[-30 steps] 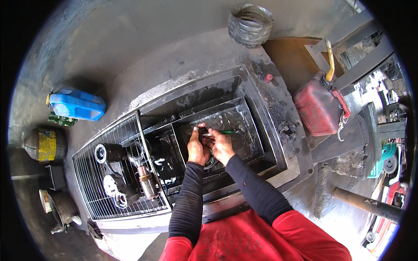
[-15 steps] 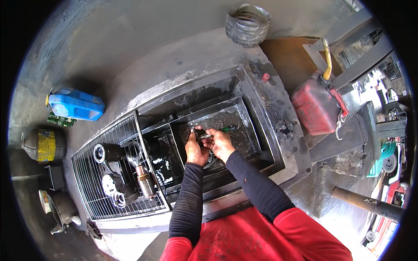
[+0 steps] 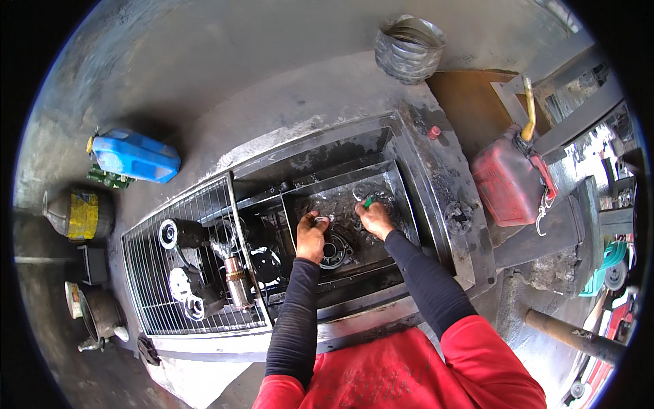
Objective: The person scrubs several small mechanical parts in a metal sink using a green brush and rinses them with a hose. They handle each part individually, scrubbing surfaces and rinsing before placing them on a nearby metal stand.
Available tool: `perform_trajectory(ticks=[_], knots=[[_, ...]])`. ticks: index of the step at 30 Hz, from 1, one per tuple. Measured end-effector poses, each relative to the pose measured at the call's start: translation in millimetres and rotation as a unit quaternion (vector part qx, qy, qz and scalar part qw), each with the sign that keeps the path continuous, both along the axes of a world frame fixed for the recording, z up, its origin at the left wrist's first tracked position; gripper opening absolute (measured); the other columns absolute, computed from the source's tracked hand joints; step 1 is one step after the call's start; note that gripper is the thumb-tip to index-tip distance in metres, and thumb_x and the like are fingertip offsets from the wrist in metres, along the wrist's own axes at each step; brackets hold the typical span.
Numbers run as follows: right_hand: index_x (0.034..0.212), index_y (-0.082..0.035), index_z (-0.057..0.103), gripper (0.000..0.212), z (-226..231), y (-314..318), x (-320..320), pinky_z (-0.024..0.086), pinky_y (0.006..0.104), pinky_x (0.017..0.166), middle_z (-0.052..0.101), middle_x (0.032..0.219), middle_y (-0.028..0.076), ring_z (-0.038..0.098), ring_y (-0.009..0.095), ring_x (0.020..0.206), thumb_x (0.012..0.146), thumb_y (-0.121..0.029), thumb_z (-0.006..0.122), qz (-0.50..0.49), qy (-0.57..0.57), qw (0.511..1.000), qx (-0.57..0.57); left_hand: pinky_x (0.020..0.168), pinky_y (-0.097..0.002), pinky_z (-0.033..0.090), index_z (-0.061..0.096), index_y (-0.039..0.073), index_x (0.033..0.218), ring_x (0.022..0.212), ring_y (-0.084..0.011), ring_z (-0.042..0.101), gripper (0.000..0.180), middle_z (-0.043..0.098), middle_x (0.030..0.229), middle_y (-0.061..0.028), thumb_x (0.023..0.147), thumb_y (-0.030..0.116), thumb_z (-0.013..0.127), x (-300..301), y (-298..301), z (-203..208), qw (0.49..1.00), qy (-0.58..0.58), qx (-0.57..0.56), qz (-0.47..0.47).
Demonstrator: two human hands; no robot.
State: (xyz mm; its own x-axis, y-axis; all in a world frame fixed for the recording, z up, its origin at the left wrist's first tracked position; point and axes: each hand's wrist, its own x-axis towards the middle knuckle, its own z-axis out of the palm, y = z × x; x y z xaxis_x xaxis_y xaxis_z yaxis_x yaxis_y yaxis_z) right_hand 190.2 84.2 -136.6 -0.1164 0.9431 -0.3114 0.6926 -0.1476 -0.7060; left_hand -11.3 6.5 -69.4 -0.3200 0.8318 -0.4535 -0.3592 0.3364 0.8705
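Observation:
My left hand (image 3: 310,240) is closed around a small dark metal part, mostly hidden by the fingers, over the left side of a shallow metal tray (image 3: 403,204). Further right, my right hand (image 3: 375,219) grips a green-handled tool (image 3: 368,203) low over the tray's wet, grimy bottom. The tool's working end is hard to make out. Just below and right of my left hand, a round metal housing (image 3: 335,252) with a ring-shaped opening lies in the tray.
On a wire rack (image 3: 151,300) to the left rest greasy parts, among them a motor armature (image 3: 237,283). A blue jug (image 3: 136,157) stands at the far left. To the right are a red fuel can (image 3: 507,184), a small red cap (image 3: 434,132) and a cut-down container (image 3: 410,51) at the back.
My hands were close together at the small part. The right one has moved away to the right with the green-handled tool, and the round housing shows more fully now.

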Motion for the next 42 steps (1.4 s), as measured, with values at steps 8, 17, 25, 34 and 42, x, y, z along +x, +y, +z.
perform_trajectory(ticks=[8, 17, 25, 34, 42], knots=[[0.092, -0.002, 0.071, 0.025, 49.7, -18.4, -35.6, 0.049, 0.0327, 0.059, 0.065, 0.068, 0.005, 0.064, 0.015, 0.064, 0.092, -0.027, 0.071, 0.001, 0.276, 0.961, -0.003, 0.085, -0.047, 0.055, 0.069, -0.004, 0.093, 0.096, -0.0418, 0.07, 0.038, 0.072, 0.095, -0.0251, 0.067, 0.016, 0.089, 15.7, -6.3, 17.7, 0.858, 0.49, -0.048, -0.146], [0.102, 0.002, 0.07, 0.024, 60.8, -17.3, -39.8, 0.054, 0.0318, 0.056, 0.072, 0.078, 0.009, 0.069, 0.017, 0.064, 0.095, -0.021, 0.069, 0.023, 0.359, 0.933, -0.01, 0.083, -0.0395, 0.055, 0.067, -0.003, 0.102, 0.091, -0.0324, 0.072, 0.041, 0.072, 0.103, -0.022, 0.07, 0.011, 0.087, 10.5, -1.2, 15.3, 0.901, 0.426, 0.015, -0.082], [0.107, -0.002, 0.073, 0.031, 42.3, -10.7, -18.1, 0.053, 0.0411, 0.085, 0.074, 0.101, 0.02, 0.071, 0.036, 0.092, 0.095, -0.03, 0.066, 0.0, 0.075, 0.997, -0.032, 0.08, -0.0255, 0.05, 0.061, -0.004, 0.119, 0.091, -0.0125, 0.061, 0.033, 0.067, 0.105, -0.0073, 0.087, -0.009, 0.066, 6.4, 3.5, 24.9, 0.992, 0.081, 0.075, -0.057], [0.103, -0.006, 0.073, 0.026, 25.0, 9.6, -25.1, 0.055, 0.0404, 0.073, 0.074, 0.087, 0.016, 0.072, 0.031, 0.08, 0.094, -0.029, 0.067, -0.136, -0.013, 0.962, 0.235, 0.083, -0.0316, 0.053, 0.067, -0.003, 0.112, 0.09, -0.0172, 0.066, 0.033, 0.071, 0.102, -0.0081, 0.08, -0.007, 0.073, 3.2, 5.9, 7.8, 0.998, -0.034, 0.053, -0.004], [0.102, -0.006, 0.073, 0.025, 50.3, -34.1, -38.9, 0.056, 0.0379, 0.071, 0.076, 0.091, 0.012, 0.073, 0.026, 0.078, 0.094, -0.028, 0.069, 0.028, 0.132, 0.979, 0.151, 0.083, -0.0365, 0.057, 0.067, 0.005, 0.116, 0.096, -0.0257, 0.07, 0.033, 0.072, 0.108, -0.0094, 0.083, 0.007, 0.07, -18.2, 13.6, -105.5, 0.927, 0.314, -0.114, -0.172]])
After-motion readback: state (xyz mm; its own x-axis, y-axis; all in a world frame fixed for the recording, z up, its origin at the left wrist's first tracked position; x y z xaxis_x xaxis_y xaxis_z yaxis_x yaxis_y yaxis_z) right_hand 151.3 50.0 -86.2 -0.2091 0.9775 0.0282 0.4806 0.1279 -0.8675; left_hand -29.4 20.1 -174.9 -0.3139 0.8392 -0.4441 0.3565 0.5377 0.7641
